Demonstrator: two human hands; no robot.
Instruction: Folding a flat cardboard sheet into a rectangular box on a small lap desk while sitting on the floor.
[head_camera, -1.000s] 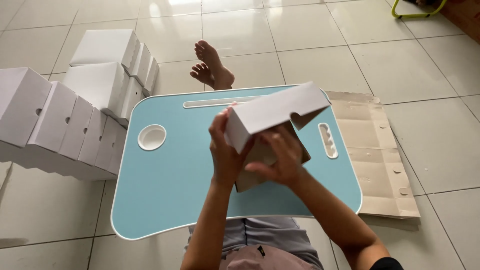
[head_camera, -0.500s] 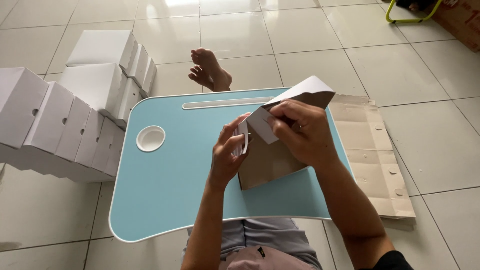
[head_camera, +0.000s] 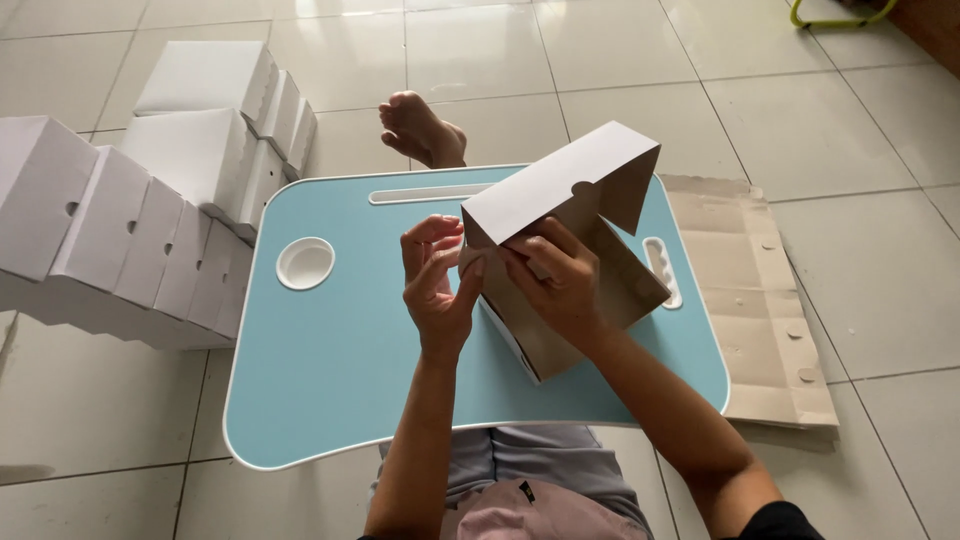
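I hold a half-folded cardboard box (head_camera: 585, 200), white outside and brown inside, above a light blue lap table (head_camera: 340, 350). My right hand (head_camera: 555, 285) grips the box at its near corner, fingers reaching inside. My left hand (head_camera: 435, 285) presses against the box's left side flap with fingers partly spread. The box's lid stands up and tilts away from me.
Several finished white boxes (head_camera: 130, 230) lie stacked in rows on the tiled floor at left. A pile of flat brown cardboard blanks (head_camera: 750, 290) lies on the floor to the right of the table. My bare feet (head_camera: 420, 130) rest beyond the table's far edge.
The box has been turned and opened up, its lid now raised. My right hand shifted from the top flap down to the near corner; my left hand moved to the side flap.
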